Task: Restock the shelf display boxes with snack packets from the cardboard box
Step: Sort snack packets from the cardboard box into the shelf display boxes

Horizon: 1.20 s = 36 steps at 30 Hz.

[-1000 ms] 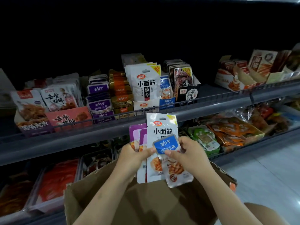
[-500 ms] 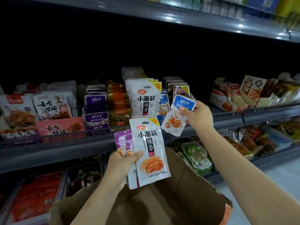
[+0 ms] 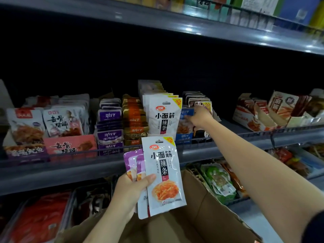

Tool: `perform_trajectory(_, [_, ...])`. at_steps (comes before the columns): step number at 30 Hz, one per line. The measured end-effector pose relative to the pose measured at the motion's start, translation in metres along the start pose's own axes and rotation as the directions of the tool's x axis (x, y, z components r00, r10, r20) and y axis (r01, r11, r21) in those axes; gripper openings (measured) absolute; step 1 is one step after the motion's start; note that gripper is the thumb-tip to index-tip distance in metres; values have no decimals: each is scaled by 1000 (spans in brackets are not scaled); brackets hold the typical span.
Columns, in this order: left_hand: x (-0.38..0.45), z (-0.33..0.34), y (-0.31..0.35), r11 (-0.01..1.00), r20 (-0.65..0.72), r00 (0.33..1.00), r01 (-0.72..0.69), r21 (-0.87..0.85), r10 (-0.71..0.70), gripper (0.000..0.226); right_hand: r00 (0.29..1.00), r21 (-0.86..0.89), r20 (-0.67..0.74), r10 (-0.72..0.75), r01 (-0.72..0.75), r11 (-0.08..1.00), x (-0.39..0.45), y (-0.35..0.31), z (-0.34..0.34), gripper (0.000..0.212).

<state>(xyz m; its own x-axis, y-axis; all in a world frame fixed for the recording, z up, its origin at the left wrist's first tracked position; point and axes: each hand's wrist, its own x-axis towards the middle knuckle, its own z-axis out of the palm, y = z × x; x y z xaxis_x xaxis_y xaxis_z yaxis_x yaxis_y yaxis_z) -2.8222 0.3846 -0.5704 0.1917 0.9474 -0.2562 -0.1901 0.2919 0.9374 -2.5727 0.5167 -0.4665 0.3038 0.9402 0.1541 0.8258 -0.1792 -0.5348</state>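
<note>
You're in a shop: long grey metal shelves (image 3: 228, 148) carry printed cardboard display boxes (image 3: 70, 146) packed with snack packets.

Right hand (image 3: 199, 115), centre right of frame: fingertips concealed among the packets in the blue display box (image 3: 183, 137), so its grip cannot be judged; the blue packet (image 3: 187, 113) is largely covered by the hand and the white packets standing beside it. Purple packets (image 3: 134, 163) in the left hand (image 3: 130, 191): mostly covered by the white packet (image 3: 164, 174); number undetermined. Cardboard box (image 3: 201, 214): cut off by the bottom edge; contents not visible. Top shelf goods (image 3: 254, 6), upper right: blurred and cropped; labels unreadable.
</note>
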Motion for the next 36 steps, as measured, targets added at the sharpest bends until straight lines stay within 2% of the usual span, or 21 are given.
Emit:
perform_trajectory(4, [-1,-1,1,1000,-11,1000,5,9,-5,21,994,111,-83,-69,78,991,4,15,-2,43])
perform_trajectory(6, [-2,-1,1,1000,-10,1000,11,10,-11,21,980,-82,-137,-143,132,988,3,20,-3,37])
perform_trajectory(8, [-2,-1,2,1000,-7,1000,14,11,-14,22,962,-284,-171,-214,160,945,1,22,-5,40])
perform_trajectory(12, [-1,0,1,1000,-15,1000,21,15,-21,21,969,-477,-87,-232,164,863,-2,25,-4,52])
perform_trajectory(14, [-1,0,1,1000,-18,1000,23,20,-23,21,978,-507,-35,-205,159,847,-1,27,-1,54])
perform_trajectory(17, [0,0,0,999,-20,1000,22,25,-22,20,975,-396,-71,-212,167,903,-4,30,1,61])
perform_trajectory(20, [0,-1,-1,1000,-27,999,19,20,-19,20,964,-142,-170,-204,181,973,-14,31,1,67])
perform_trajectory(22, [0,-1,-1,1000,-18,1000,14,9,-14,21,948,36,-245,-205,220,975,-26,31,1,59])
perform_trajectory(24, [-1,-2,-1,1000,-1,1000,4,-3,-4,24,943,139,-262,-207,249,959,-44,30,2,39])
perform_trajectory(27, [-4,-2,-1,1000,9,1000,2,-12,-1,22,956,247,-175,-234,273,930,-75,27,4,16])
perform_trajectory(30, [-8,-2,0,1000,17,1000,4,-24,-3,22,964,325,-36,-263,260,909,-106,19,6,13])
perform_trajectory(33, [-14,-1,0,1000,39,999,-3,-31,4,23,957,356,136,-255,194,914,-127,9,11,25])
perform_trajectory(36, [-17,-3,2,998,56,998,-13,-67,17,24,925,378,322,-202,70,923,-138,1,20,55])
